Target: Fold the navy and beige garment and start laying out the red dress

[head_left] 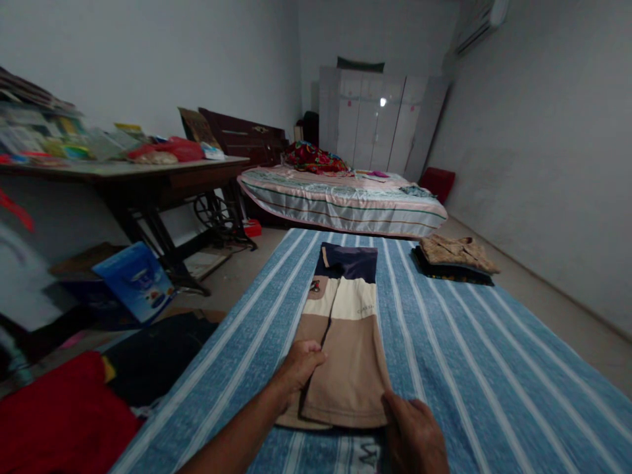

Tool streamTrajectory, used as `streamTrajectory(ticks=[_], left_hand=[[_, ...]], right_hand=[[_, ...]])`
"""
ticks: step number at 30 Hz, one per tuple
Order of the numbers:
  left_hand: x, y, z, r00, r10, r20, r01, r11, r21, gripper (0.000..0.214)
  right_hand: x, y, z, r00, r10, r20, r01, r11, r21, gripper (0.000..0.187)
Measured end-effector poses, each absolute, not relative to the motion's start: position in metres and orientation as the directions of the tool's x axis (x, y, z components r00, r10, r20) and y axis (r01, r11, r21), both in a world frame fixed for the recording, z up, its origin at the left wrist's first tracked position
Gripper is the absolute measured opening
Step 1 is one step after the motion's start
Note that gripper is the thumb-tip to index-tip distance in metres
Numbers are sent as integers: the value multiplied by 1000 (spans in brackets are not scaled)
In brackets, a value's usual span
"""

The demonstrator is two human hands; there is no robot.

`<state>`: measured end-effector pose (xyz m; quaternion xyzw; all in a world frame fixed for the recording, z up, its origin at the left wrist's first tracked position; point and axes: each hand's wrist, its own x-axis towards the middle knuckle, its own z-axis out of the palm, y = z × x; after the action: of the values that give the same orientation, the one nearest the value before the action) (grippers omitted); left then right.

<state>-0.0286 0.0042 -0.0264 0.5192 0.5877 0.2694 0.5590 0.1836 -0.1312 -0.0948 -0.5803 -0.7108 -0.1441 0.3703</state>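
The left forearm reaches in from the bottom edge, slanting up and to the right, and the left hand (300, 365) rests palm down on the left part of a folded garment (353, 365), its fingers curled and its thumb pointing right. The thumb and fingers pinch the cloth beside the dark lengthwise fold. The right hand (417, 434) is lower and nearer the wearer, its back turned up and its fingertips directed toward the left at the garment's bottom right corner. There the fingers are closed on the corner of the hem, though the hand is dark and I cannot tell how its lower fingers are set. The garment lies lengthwise between the two hands and stretches away beyond them, its tan section closest to the fingers, then a cream band with lettering, then a navy section at the far end, out of reach of either hand. A small patch with a figure sits on its left side, ahead of the left fingers. All of it lies on a blue striped cover (444, 355), with a stack of folded clothes (459, 255) well apart from it, near the far right edge.
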Motion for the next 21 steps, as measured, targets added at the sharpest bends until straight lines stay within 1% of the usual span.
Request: streamTrajectory(ticks=[3, 11, 17, 21], left_hand=[[-29, 6, -29, 169, 904, -393, 309, 330, 892, 24], [-29, 7, -28, 177, 897, -405, 333, 333, 882, 24], [-28, 2, -21, 197, 902, -383, 303, 316, 899, 21], [-27, 2, -20, 189, 897, -398, 316, 329, 890, 24]], right_hand=[[184, -132, -97, -54, 726, 685, 929, 288, -232, 32], [184, -134, -97, -41, 719, 694, 938, 267, -221, 40], [181, -135, -95, -19, 704, 710, 947, 240, -213, 37], [179, -136, -93, -9, 701, 713, 956, 215, -200, 33]])
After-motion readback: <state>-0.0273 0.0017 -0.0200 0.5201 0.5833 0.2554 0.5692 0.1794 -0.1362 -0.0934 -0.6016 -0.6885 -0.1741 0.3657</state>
